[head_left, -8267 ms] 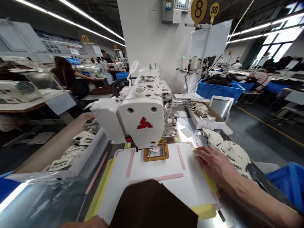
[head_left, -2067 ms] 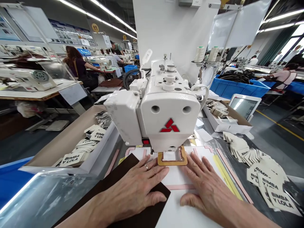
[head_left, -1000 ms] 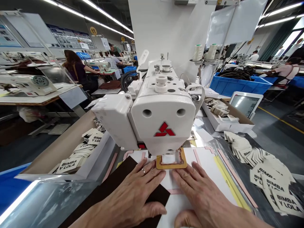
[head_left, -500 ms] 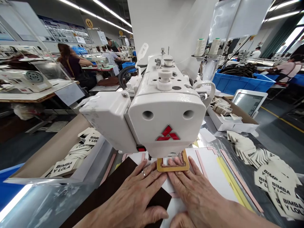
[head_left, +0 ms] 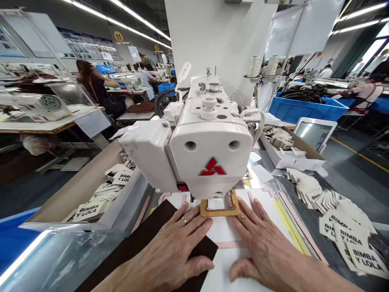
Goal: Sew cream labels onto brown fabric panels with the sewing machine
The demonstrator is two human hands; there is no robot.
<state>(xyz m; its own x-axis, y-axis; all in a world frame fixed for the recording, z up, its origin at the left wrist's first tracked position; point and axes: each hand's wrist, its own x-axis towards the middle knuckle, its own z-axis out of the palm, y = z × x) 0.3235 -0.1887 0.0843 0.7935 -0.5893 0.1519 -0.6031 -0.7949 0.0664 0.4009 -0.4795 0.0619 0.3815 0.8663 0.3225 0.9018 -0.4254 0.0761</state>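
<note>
Leather panel (head_left: 142, 233), left hand (head_left: 164, 253) spread atop, right hand (head_left: 261, 243) on template (head_left: 225, 267)

The near end of the dark leather piece (head_left: 142, 231) was cut off by the picture's edge and partly covered by the left hand (head_left: 161, 247). The needle was hidden by the white sewing machine head (head_left: 209, 162). The far wall charts (head_left: 88, 48) were too small to read.

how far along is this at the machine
Done: the dark panel lies on the white template board. In hand: the left hand presses the panel, the right hand rests on the board. Left: cream BIMBA Y LOLA labels remain piled at right; no stitching shows.
</note>
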